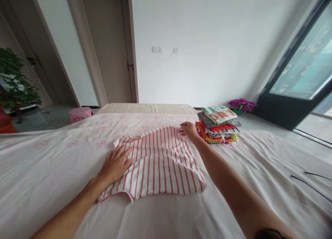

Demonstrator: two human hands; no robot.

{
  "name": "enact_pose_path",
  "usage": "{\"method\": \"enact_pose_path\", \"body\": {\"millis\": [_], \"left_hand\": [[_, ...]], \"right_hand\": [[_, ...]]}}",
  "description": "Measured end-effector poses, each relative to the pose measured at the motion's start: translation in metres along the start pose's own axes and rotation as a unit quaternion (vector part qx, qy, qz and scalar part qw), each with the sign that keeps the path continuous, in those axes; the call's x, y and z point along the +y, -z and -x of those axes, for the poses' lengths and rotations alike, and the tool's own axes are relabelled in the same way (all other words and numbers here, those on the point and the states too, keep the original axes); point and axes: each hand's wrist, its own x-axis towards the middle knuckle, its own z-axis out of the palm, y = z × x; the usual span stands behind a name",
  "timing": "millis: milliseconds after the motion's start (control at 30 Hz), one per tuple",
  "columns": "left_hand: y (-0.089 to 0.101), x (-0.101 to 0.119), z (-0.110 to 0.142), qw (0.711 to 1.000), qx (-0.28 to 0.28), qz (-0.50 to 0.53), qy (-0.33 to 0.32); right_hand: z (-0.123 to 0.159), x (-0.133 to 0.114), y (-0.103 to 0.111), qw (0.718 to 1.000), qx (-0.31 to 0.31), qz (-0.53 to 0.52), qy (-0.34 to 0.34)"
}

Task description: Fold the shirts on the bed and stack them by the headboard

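Note:
A white shirt with red stripes (160, 166) lies spread on the bed in front of me, a few creases running across it. Its curved neckline is toward the far left, and a curved opening shows at the near left edge. My left hand (117, 163) rests flat on the shirt's left side, fingers stretched out. At the far right corner, the fingers of my right hand (188, 129) are bent and closed on the shirt's edge.
A stack of folded clothes (218, 125) stands on the pale flowered bedsheet (85, 159), just right of my right hand. Thin dark cords (311, 187) lie at the right. Beyond the bed are a pink stool (81, 113), purple flowers (242, 105) and a leafy plant (17, 80).

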Motion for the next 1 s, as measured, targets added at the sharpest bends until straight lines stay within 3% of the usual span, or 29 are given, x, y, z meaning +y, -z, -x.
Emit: {"method": "enact_pose_path", "body": {"millis": [67, 167, 367, 533, 633, 800, 1000], "left_hand": [[-0.001, -0.003, 0.0, 1.0, 0.016, 0.003, 0.005], [0.001, -0.006, -0.001, 0.998, 0.052, 0.036, 0.011], [0.031, -0.006, 0.017, 0.987, 0.104, 0.123, -0.004], [0.063, -0.003, 0.071, 0.988, 0.045, 0.144, -0.044], [0.067, -0.003, 0.1, 0.989, 0.005, 0.129, -0.067], [0.064, -0.005, 0.11, 0.993, 0.009, 0.095, -0.071], [0.083, -0.015, 0.108, 0.993, 0.069, 0.047, -0.086]], "right_hand": [[-0.007, 0.005, 0.005, 0.997, 0.072, 0.01, -0.025], [0.011, 0.014, 0.009, 0.995, 0.079, 0.065, -0.022], [0.111, 0.007, 0.032, 0.991, 0.016, 0.1, 0.093], [0.198, -0.006, 0.061, 0.972, -0.138, 0.079, 0.172], [0.229, -0.004, 0.059, 0.952, -0.164, 0.144, 0.214], [0.227, -0.002, 0.043, 0.935, -0.114, 0.255, 0.22], [0.22, -0.014, 0.06, 0.897, -0.078, 0.319, 0.297]]}}
